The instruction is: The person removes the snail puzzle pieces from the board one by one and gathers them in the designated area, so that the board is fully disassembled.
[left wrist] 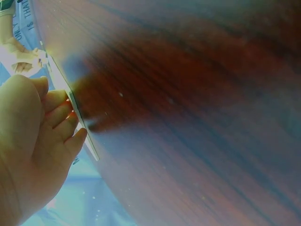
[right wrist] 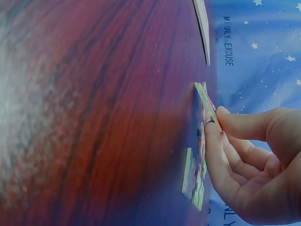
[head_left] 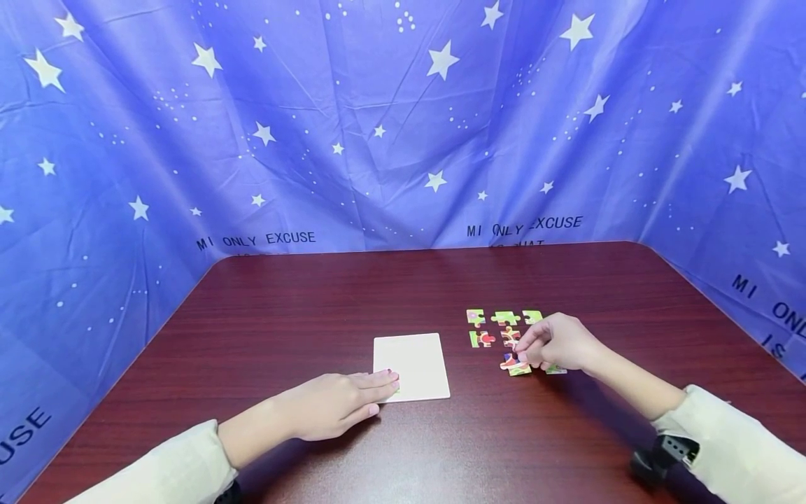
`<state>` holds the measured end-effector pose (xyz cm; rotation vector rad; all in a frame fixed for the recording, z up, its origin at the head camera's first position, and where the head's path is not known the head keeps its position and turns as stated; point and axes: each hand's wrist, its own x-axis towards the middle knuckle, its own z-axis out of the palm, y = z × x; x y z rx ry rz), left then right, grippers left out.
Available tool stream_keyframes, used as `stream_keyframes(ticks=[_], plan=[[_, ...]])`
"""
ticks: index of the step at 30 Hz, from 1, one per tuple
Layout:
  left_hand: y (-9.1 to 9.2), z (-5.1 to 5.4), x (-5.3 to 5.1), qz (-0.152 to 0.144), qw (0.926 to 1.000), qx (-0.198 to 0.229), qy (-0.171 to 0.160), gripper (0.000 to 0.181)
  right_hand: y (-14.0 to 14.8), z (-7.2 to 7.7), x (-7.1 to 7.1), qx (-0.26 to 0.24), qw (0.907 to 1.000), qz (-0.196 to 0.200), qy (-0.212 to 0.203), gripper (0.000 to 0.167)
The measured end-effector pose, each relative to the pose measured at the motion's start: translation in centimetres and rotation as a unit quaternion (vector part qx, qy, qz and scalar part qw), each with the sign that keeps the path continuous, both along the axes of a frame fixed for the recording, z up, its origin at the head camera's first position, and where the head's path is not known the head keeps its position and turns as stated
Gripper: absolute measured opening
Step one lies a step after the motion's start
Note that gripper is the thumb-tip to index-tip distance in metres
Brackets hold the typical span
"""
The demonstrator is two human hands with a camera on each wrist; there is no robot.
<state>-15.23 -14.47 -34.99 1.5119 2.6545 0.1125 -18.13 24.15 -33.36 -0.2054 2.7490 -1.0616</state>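
My left hand (head_left: 330, 404) lies with straight fingers on the near left corner of a square cream board (head_left: 415, 364). A speck of red and green shows at its fingertips; what it belongs to is mostly covered. To the right of the board, my right hand (head_left: 560, 344) pinches a colourful jigsaw piece (head_left: 519, 369) between thumb and fingers. In the right wrist view that jigsaw piece (right wrist: 207, 104) is tilted, one edge raised off the table. Other jigsaw pieces lie around the right hand, among them a green and red one (head_left: 481, 339) and a corner one (head_left: 532, 317).
The dark red wooden table (head_left: 302, 301) carries the board and the loose pieces. A blue curtain with white stars (head_left: 352, 140) hangs behind and along both sides. Another piece (head_left: 556, 369) is partly hidden under the right hand.
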Motion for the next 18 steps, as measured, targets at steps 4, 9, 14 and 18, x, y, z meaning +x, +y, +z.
stream_keyframes(ticks=[4,9,14,18], plan=[[0.06,0.11,0.04,0.002,1.0,-0.005,-0.005,0.045,0.23,0.01,0.07,0.03,0.9991,0.003,0.03,0.008],[0.09,0.17,0.03,0.009,0.9999,-0.007,-0.009,0.045,0.41,-0.08,0.09,0.061,0.9952,0.017,0.075,0.005],[0.07,0.2,0.04,0.016,0.9997,-0.01,-0.014,0.045,0.4,-0.21,-0.09,0.078,0.9924,0.027,0.09,0.004],[0.06,0.15,0.07,0.009,0.9999,-0.005,-0.008,0.045,0.29,-0.2,-0.14,0.085,0.9911,0.035,0.097,0.005]])
